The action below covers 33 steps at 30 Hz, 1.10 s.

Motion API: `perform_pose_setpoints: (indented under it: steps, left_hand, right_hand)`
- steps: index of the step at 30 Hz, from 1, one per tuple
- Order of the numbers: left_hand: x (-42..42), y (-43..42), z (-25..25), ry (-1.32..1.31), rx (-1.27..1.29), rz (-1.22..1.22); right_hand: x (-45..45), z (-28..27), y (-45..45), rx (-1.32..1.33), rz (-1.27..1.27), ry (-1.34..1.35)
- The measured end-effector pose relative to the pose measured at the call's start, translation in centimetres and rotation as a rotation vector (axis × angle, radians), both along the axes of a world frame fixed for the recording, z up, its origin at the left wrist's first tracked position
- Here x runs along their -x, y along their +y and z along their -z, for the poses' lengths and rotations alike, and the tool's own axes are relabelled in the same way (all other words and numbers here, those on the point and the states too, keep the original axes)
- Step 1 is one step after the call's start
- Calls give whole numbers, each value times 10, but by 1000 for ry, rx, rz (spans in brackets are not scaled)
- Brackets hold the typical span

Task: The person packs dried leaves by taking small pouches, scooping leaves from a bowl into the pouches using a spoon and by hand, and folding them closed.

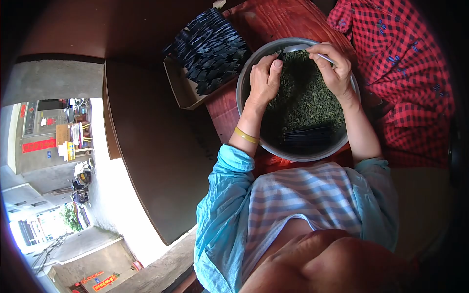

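Observation:
A wide metal basin (pixel 240 93) holds dried green leaves (pixel 305 95), like loose tea. My right hand (pixel 334 71) grips a metal spoon (pixel 296 48) over the far part of the basin, its bowl pointing left. Close to the spoon's tip, my left hand (pixel 266 80) is closed, thumb up, on a small dark packet (pixel 280 53) that is mostly hidden by the fingers. Several flat dark packets (pixel 308 135) lie on the leaves at the basin's near side.
Left of the basin, a cardboard box (pixel 179 88) is heaped with dark packets (pixel 210 51). Both stand on a reddish wooden surface (pixel 281 19). Red-and-black checked cloth (pixel 405 73) drapes at the right. A large brown panel (pixel 156 146) stands left, beside a bright opening to a yard.

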<state>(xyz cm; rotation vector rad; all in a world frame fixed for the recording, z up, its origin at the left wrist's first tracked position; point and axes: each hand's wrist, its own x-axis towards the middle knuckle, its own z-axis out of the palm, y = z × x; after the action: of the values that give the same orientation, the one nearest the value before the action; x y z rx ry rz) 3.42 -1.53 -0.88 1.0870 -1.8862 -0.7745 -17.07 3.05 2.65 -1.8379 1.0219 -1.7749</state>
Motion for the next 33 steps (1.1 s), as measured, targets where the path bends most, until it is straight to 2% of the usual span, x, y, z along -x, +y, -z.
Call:
perform_pose_setpoints:
  steps: [9,14,18,21,26,29,33]
  left_hand:
    - [1,1,-2,3,-21,-11]
    - [3,3,-3,12,-12,-7]
    - [3,4,-4,79,-30,15]
    - [3,4,-4,322,-250,40]
    - [4,5,-3,342,-275,29]
    - [5,4,-1,288,-154,25]
    - [4,6,-3,260,-128,-8]
  right_hand:
    - [-3,-1,0,-92,-84,134]
    - [-13,0,-1,-35,-112,264]
    - [-13,-2,0,-79,-122,254]
    - [-13,-3,1,-35,-171,258]
    - [-11,0,-1,-42,-178,258]
    - [-9,1,-1,-143,-286,147]
    - [-7,4,-1,-208,-216,28]
